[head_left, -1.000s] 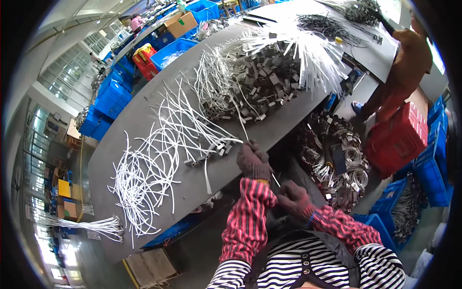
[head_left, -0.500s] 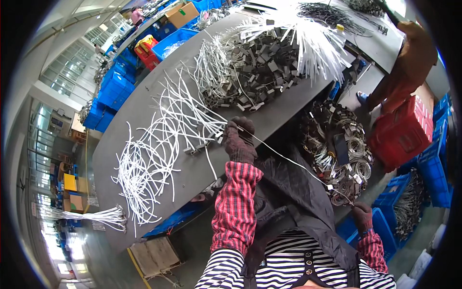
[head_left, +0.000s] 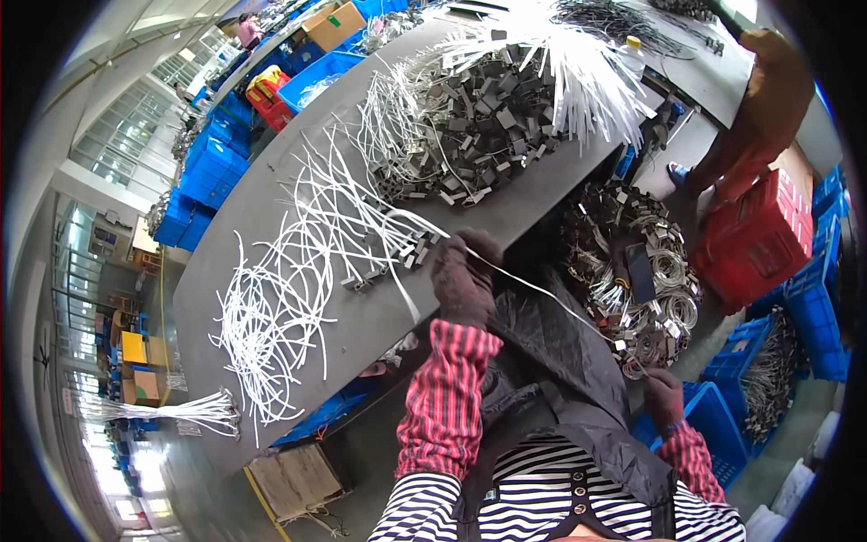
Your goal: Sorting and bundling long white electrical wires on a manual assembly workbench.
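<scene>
My left hand (head_left: 466, 278), in a dark maroon knitted glove, is closed at the table's near edge. It grips a white cable (head_left: 551, 294), whose thin length runs down to the right toward my other hand. White tubes (head_left: 312, 226) fan out left of this hand, with small metal-cased connectors (head_left: 417, 249) right beside it. My right hand (head_left: 665, 397), gloved alike, is low on the right by a heap of coiled cables (head_left: 646, 271). Its fingers are bent together around a thin cable end; their tips are hard to make out.
The curved grey table (head_left: 271, 190) bears a big pile of dark connectors (head_left: 492, 122) and a sheaf of white strips (head_left: 587, 81). A dark phone (head_left: 639, 274) lies on the coiled cables. Red crates (head_left: 754, 239) and blue bins (head_left: 713, 425) stand rightward, near another person's brown-clad arm (head_left: 777, 81).
My left hand has shifted slightly right and down, turning over the cable. My right hand has moved a little left, toward the coiled cables.
</scene>
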Motion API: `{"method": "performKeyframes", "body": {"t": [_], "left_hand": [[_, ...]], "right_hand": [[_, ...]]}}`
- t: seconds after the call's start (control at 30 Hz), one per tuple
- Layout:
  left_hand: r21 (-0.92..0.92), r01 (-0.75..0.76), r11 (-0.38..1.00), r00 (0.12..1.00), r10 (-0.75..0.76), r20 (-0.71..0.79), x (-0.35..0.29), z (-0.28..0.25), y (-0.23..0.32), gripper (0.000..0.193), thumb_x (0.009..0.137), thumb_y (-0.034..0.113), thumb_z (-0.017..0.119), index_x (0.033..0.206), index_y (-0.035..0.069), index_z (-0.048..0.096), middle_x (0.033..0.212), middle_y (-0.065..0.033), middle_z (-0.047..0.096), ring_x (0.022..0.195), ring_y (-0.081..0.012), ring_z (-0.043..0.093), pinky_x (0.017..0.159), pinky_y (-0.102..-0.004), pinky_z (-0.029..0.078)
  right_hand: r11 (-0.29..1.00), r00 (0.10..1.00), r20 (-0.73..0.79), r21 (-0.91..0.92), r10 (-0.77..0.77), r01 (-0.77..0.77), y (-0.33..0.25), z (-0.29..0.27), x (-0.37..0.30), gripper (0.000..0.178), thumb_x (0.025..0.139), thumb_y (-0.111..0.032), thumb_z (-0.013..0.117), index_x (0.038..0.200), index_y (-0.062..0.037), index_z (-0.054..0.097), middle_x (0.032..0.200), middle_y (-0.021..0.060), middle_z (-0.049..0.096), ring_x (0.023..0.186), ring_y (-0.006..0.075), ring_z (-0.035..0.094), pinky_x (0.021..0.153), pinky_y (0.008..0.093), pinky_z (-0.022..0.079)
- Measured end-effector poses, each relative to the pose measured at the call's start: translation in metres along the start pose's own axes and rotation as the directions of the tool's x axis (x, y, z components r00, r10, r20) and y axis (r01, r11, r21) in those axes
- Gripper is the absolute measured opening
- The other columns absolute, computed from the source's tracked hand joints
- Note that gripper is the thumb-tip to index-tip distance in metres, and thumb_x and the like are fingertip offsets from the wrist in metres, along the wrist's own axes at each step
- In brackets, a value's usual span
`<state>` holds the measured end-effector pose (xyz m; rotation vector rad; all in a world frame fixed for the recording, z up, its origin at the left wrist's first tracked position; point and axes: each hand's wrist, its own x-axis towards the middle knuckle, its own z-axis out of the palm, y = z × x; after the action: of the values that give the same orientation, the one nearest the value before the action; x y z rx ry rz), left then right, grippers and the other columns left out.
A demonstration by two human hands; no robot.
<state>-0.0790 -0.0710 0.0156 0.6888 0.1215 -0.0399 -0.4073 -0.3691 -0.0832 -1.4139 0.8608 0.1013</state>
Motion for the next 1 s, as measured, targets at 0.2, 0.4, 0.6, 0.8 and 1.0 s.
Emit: {"method": "performKeyframes", "body": {"t": [0.2,0.4,0.6,0.8,1.0], "left_hand": [[0.049,0.097,0.994,0.994,-0.099,0.042,-0.047,-0.009,-0.029,0.02,0.099,0.018,0.057,0.097,0.0,0.063,0.091,-0.0139,0.068,0.082,-0.0278,0.069,0.075,-0.0403,0.059],[-0.153,0.02,0.988,0.992,-0.039,-0.122,-0.003,-0.032,0.052,0.029,0.099,0.033,0.057,0.103,0.005,0.065,0.088,-0.008,0.07,0.078,-0.0188,0.07,0.072,-0.0331,0.062],[-0.258,-0.046,0.965,0.995,0.022,-0.096,0.043,-0.09,0.09,0.019,0.098,0.029,0.056,0.098,0.011,0.064,0.076,-0.0007,0.062,0.056,-0.0096,0.053,0.046,-0.023,0.044],[-0.288,-0.109,0.951,0.975,0.047,-0.216,0.034,-0.065,0.053,0.018,0.097,0.022,0.056,0.1,0.006,0.063,0.08,-0.0019,0.062,0.061,-0.0126,0.054,0.054,-0.0263,0.046],[-0.058,-0.188,0.981,0.974,0.178,-0.138,0.008,-0.06,0.035,0.022,0.097,0.026,0.058,0.101,0.006,0.065,0.085,-0.0045,0.066,0.07,-0.0173,0.06,0.061,-0.0306,0.052]], "right_hand": [[0.971,0.929,0.286,0.031,-0.235,0.236,-0.062,0.128,0.048,0.025,0.086,-0.018,0.065,0.103,0.0005,0.069,0.074,-0.0005,0.058,0.062,0.0067,0.051,0.052,0.0232,0.039],[0.859,0.784,0.491,-0.129,-0.379,0.496,-0.131,0.162,0.042,0.018,0.083,-0.009,0.066,0.1,-0.0033,0.07,0.076,-0.0002,0.06,0.063,0.0077,0.053,0.051,0.0264,0.04],[0.59,0.617,0.585,-0.271,-0.526,0.76,-0.066,0.108,0.043,0.015,0.081,-0.008,0.057,0.09,-0.0027,0.068,0.08,0.0081,0.062,0.063,0.0137,0.056,0.052,0.0301,0.042],[0.86,0.803,0.537,-0.252,-0.258,0.445,-0.081,0.142,0.037,0.019,0.082,-0.01,0.058,0.096,-0.0027,0.07,0.084,0.0083,0.064,0.068,0.0136,0.056,0.057,0.0281,0.045],[0.966,0.875,0.419,0.025,-0.243,0.257,-0.124,0.216,0.022,0.023,0.085,-0.017,0.059,0.098,-0.0017,0.07,0.068,-0.003,0.055,0.059,0.0053,0.049,0.051,0.0241,0.039]]}}
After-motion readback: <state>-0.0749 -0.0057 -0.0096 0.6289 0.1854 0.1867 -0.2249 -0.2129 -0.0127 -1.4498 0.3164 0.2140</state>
